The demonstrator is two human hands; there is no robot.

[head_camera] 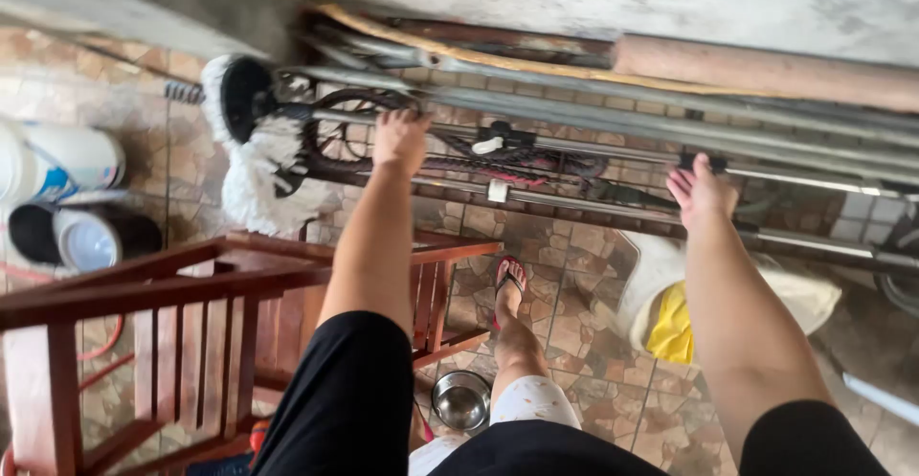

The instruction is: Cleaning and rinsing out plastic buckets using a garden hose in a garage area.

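Observation:
Both my arms reach forward toward several long metal poles (593,122) lying along the base of a grey wall. My left hand (400,138) rests on one thin pole, its fingers curled over it beside a white mop head (258,174). My right hand (702,192) is at a lower pole near a black clip, fingers apart and touching the pole. A black and red cord or chain (507,163) runs between the poles. My foot in a red sandal (509,283) stands on the patterned tile floor.
A wooden chair frame (182,294) stands at the lower left. Paint cans (67,198) lie on their sides at the far left. A white sack with a yellow item (670,318) sits on the floor to the right. A small steel bowl (460,399) lies near my leg.

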